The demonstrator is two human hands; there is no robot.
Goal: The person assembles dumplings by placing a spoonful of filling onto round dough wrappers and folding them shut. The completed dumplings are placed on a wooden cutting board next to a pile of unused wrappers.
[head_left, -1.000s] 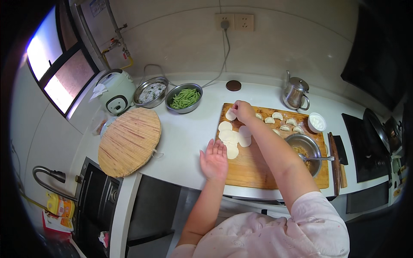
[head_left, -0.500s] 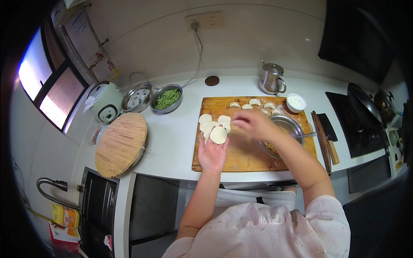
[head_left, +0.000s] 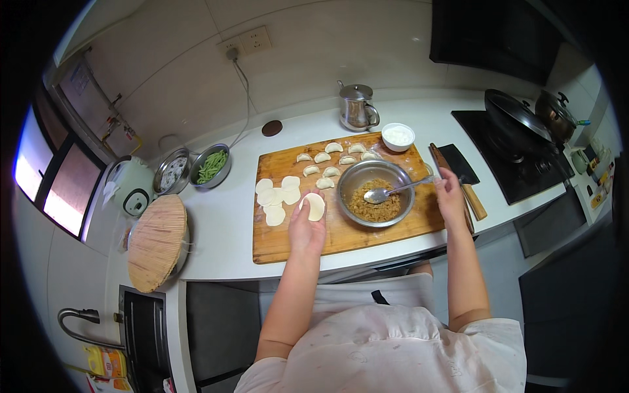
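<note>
My left hand (head_left: 306,234) holds a round white dumpling wrapper (head_left: 314,207) on its fingers, with the thumb over the edge. My right hand (head_left: 449,202) has its fingertips closed at the handle end of a metal spoon (head_left: 376,196). The spoon's bowl rests on the brown, crumbly filling (head_left: 375,211) inside a steel bowl (head_left: 349,175). Several loose wrappers (head_left: 274,215) lie overlapping on the wooden board (head_left: 288,251), left of my left hand. Behind the steel bowl, several folded dumplings (head_left: 322,157) sit in loose rows.
A white bowl (head_left: 398,136) stands at the board's back right corner, a steel pot (head_left: 358,108) behind it. A cleaver (head_left: 473,200) and a rolling pin (head_left: 438,156) lie to the right, before the black stove (head_left: 498,164). Green beans (head_left: 211,166) and a straw lid (head_left: 157,242) are left.
My right hand has moved right, from above the wrappers to the spoon handle. The wrapper is still in my left hand, whose thumb has folded over it. The view has shifted to the right.
</note>
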